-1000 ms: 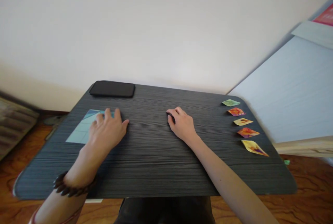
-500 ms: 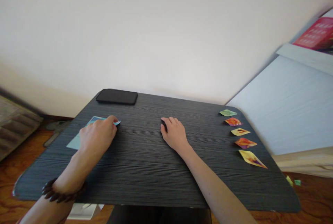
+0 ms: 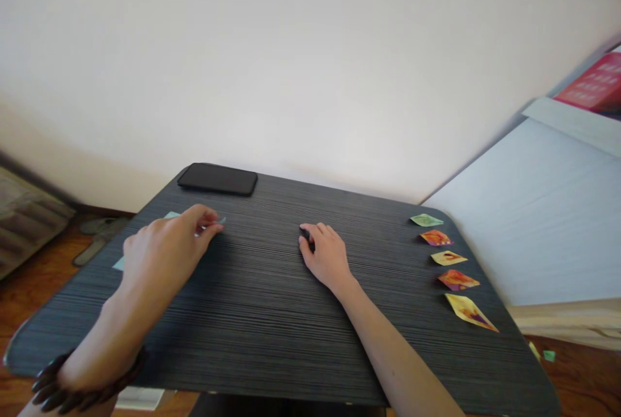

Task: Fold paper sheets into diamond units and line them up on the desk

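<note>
My left hand [image 3: 169,242] is above the left side of the table, thumb and index finger pinched on the edge of a thin light-blue piece of paper [image 3: 222,221]. Light-blue paper [image 3: 119,264] also shows on the tabletop past the hand, which covers most of it. Whether both parts are one sheet I cannot tell. My right hand [image 3: 326,250] rests near the middle of the table with fingers curled. Between its thumb and index finger is a small dark object [image 3: 305,234], mostly hidden.
A black phone [image 3: 217,179] lies at the table's [image 3: 272,313] back left. Along the right side runs a column of several small curled papers, among them a green one [image 3: 427,220] and a yellow one [image 3: 470,311]. A wall stands behind; a white panel [image 3: 543,210] is at the right.
My left hand has lifted slightly and turned, raising the pinched paper edge. My right hand stays in place. The view has tilted up a little.
</note>
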`<state>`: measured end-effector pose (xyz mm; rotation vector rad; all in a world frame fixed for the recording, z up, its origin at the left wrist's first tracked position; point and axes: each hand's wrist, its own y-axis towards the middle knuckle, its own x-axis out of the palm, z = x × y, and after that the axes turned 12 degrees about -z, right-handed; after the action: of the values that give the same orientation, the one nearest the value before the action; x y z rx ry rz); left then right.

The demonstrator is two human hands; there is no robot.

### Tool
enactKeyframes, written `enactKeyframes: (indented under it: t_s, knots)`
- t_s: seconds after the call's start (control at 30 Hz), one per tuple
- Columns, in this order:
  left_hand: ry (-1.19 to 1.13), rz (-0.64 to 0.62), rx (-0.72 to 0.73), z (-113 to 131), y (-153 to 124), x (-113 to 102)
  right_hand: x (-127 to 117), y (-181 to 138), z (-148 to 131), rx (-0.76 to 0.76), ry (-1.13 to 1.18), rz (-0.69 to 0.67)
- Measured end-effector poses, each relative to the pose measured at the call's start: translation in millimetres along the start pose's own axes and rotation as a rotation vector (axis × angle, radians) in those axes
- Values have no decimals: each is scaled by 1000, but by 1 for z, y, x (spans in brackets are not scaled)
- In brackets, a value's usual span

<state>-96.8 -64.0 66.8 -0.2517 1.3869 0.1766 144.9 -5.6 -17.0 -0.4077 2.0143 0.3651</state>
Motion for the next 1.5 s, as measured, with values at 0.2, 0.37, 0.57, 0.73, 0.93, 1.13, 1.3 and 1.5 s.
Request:
enactKeyframes:
  t_s: [0.2, 0.37, 0.57, 0.73, 0.93, 1.13, 1.3, 1.5]
  knots:
    - [-541, 145, 360, 73, 6, -24, -13, 2, 19, -124, 625, -99]
    - [-1115, -121, 487, 107, 49, 29, -28, -3, 40, -96, 1040, -128]
    - [-1307, -530, 412, 93, 59, 87, -26, -10, 55, 85, 962, -50]
    - [-1199, -740, 465, 89, 55, 80, -28, -10, 52, 132, 915, -57]
    - [-1213, -858, 488, 87, 57, 74, -29, -15, 52, 32, 761, 35]
    - [-1229, -704, 426, 84, 55, 76, -31, -20, 50, -93, 473, 100]
    - [-1241, -722, 389, 79, 59, 71, -31, -18, 51, -235, 311, 35]
    - [-1363, -822, 380, 77, 58, 66, -38, -19, 47, -386, 210, -40]
